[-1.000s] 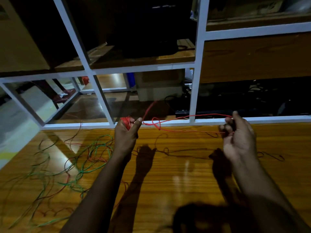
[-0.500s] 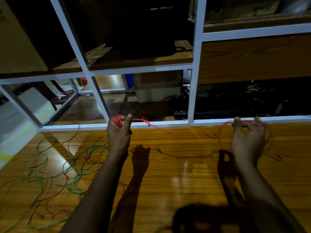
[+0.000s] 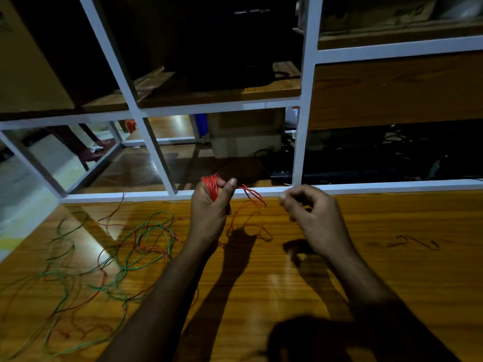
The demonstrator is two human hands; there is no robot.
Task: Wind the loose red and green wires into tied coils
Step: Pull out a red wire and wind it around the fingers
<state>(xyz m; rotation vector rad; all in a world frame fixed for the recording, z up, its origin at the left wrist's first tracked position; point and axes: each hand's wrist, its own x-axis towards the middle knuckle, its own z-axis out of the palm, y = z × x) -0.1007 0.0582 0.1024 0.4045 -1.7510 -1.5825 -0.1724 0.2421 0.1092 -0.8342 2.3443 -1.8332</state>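
Clamped between thumb and curled fingers, the red coil (image 3: 211, 188) sits in my left hand (image 3: 209, 210), held up just in front of the white shelf frame (image 3: 299, 142) where its bottom rail meets the wooden table (image 3: 392, 270). From the coil a short kinked tail of red wire (image 3: 252, 195) runs to the right along that rail toward my right hand (image 3: 311, 218), whose fingers are curled in as if pinching the strand; the wire is too thin and the hand too blurred for me to tell whether anything is truly held there. I judge the wire to be light, thin and springy, likely to kink and to let the turns spring apart if the thumb eases, so I would keep the pinch across all the turns of the coil and take the free tail close to the coil when wrapping it round. Slack red loops lie on the table below the rail, between my two hands. Left of the frame's nearer upright, the loose green and red wires (image 3: 136, 246) sprawl tangled over the table, running off the left edge of view, so I cannot judge their length. Dim light swallows the shelf contents behind the frame.
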